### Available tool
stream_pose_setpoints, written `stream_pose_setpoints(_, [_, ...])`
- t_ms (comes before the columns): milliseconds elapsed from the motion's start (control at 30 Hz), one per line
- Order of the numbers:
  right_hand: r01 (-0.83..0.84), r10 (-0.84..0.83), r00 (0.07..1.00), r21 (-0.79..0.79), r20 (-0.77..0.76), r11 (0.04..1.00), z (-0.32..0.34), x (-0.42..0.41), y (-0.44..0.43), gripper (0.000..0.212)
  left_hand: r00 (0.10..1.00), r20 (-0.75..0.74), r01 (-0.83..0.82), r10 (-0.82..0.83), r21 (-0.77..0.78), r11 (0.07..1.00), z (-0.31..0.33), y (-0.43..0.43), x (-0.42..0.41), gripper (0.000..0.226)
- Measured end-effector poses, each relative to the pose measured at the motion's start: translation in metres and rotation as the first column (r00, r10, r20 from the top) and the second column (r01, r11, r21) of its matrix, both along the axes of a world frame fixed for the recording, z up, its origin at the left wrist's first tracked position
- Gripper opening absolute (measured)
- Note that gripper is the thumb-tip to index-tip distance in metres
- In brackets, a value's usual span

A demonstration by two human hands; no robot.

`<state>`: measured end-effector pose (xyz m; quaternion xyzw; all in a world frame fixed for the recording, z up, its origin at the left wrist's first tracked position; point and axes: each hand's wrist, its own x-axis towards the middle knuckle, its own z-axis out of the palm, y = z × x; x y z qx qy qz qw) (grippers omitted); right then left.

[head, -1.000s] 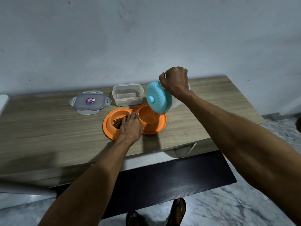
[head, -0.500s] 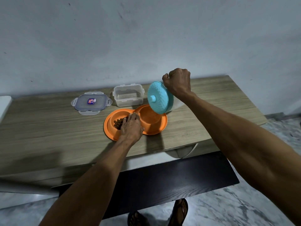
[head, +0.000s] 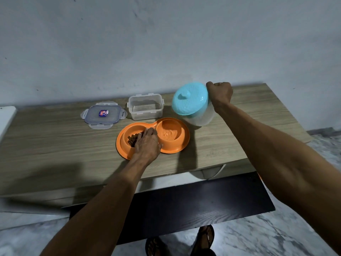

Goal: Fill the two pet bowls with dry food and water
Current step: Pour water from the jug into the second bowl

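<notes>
An orange double pet bowl (head: 182, 145) lies on the wooden table (head: 55, 145). Its left well holds brown dry food (head: 132, 139); its right well (head: 168, 133) holds water. My left hand (head: 147, 143) rests flat on the bowl's middle, fingers straight, partly covering the food. My right hand (head: 219, 93) grips the handle of a translucent jug with a turquoise lid (head: 191, 98). The jug is tilted slightly toward me, behind and to the right of the bowl, its base near the tabletop.
A clear plastic food container (head: 145, 107) stands open behind the bowl, with its grey lid (head: 103, 114) lying flat to the left. A white object (head: 5, 119) sits at the table's left edge. A dark shelf (head: 184, 206) lies below, and my sandalled feet (head: 203, 241) show on the marble floor.
My right hand has swung the jug from its steep pouring tilt over the right well back toward upright and to the right. My left hand has stayed on the bowl.
</notes>
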<state>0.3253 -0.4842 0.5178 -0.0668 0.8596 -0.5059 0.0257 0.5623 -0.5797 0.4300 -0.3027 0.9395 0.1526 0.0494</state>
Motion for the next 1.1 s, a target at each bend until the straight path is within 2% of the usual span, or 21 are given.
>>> stream_pose_setpoints(333, [0.204,-0.092,0.921,-0.266,0.38,0.942,-0.019,-0.028,-0.015,0.023,0.999,-0.028,-0.027,0.027,-0.017,0.999,-0.006,-0.002,0.0,0.068])
stream_pose_setpoints(533, [0.236,-0.09,0.89,-0.283,0.447,0.93,-0.039,-0.049,-0.017,0.015,0.998,-0.053,-0.027,0.026,-0.017,0.999,-0.009,0.0,-0.007,0.071])
stream_pose_setpoints(767, [0.222,-0.06,0.884,-0.304,0.463,0.927,-0.056,-0.051,-0.017,0.016,0.998,-0.053,-0.031,0.03,-0.029,0.999,-0.014,-0.001,-0.006,0.07])
stream_pose_setpoints(967, [0.263,-0.089,0.89,-0.344,0.448,0.901,-0.064,-0.048,-0.011,0.036,0.999,-0.039,-0.024,0.023,-0.019,1.0,-0.018,-0.002,-0.007,0.072])
stream_pose_setpoints(1100, [0.354,-0.193,0.853,-0.265,0.486,0.897,-0.079,-0.032,0.004,0.046,0.99,-0.112,-0.089,0.091,0.019,0.996,-0.022,-0.001,0.003,0.074])
